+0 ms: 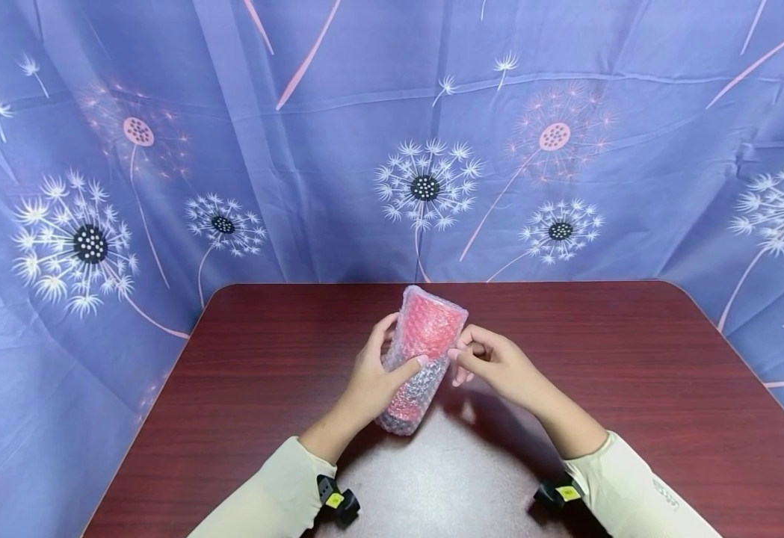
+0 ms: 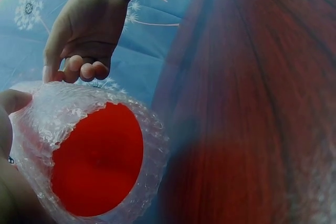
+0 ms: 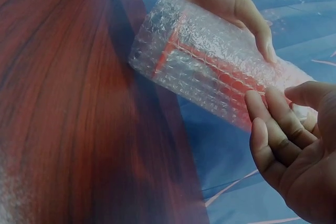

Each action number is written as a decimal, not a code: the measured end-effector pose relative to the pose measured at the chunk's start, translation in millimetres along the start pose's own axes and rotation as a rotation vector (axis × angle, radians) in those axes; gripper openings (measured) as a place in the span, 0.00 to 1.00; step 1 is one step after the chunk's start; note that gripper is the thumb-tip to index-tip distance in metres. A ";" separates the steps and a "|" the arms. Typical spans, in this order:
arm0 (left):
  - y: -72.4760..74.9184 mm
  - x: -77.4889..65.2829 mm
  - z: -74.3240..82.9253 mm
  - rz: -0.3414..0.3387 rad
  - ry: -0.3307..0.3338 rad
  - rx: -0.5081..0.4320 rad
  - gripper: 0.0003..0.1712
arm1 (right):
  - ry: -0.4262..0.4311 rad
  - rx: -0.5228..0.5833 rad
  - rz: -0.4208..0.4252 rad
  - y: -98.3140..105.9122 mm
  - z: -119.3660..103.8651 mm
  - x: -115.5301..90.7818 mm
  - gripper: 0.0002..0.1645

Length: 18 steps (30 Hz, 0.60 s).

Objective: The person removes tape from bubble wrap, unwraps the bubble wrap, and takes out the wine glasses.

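A red object with a flat round end [image 2: 100, 161] is wrapped in clear bubble wrap [image 1: 421, 388]. It is held tilted above the table, its upper end leaning right in the head view. What kind of object it is stays hidden under the wrap. My left hand [image 1: 374, 377] grips the bundle from the left, thumb across the front and fingers behind. At the bundle's right side, my right hand [image 1: 499, 366] pinches the wrap's edge between thumb and forefinger. In the right wrist view the other fingers [image 3: 273, 129] of that hand are bent beside the wrap.
A dark red wood-grain table [image 1: 264, 359] lies beneath the hands, with glare near its front. Behind and beside it hangs a blue cloth [image 1: 338, 187] printed with dandelions. Small black cameras sit on both wrists, over pale sleeves [image 1: 277, 486].
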<state>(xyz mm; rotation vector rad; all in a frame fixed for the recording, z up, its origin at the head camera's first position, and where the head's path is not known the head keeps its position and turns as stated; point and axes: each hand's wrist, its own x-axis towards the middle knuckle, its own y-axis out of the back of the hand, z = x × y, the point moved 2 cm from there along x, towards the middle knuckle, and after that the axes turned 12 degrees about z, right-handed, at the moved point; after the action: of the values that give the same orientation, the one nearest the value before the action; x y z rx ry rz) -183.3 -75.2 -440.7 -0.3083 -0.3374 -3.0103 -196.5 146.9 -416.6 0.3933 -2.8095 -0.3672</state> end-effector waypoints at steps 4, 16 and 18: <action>-0.3 -0.1 0.1 -0.008 -0.002 0.002 0.46 | -0.015 -0.009 -0.001 -0.5 -0.2 -0.5 0.13; -0.1 -0.6 -1.1 -0.050 -0.010 -0.020 0.46 | -0.103 -0.020 0.021 -0.2 -0.1 -1.1 0.10; -0.1 -0.2 -0.8 -0.041 -0.008 -0.017 0.47 | -0.114 -0.012 0.021 -0.2 -0.1 -1.3 0.11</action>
<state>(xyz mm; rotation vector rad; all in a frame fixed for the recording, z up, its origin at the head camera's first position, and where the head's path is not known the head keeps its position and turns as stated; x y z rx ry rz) -183.2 -75.3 -441.5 -0.3195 -0.3225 -3.0549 -195.2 147.0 -416.8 0.3510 -2.9182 -0.4145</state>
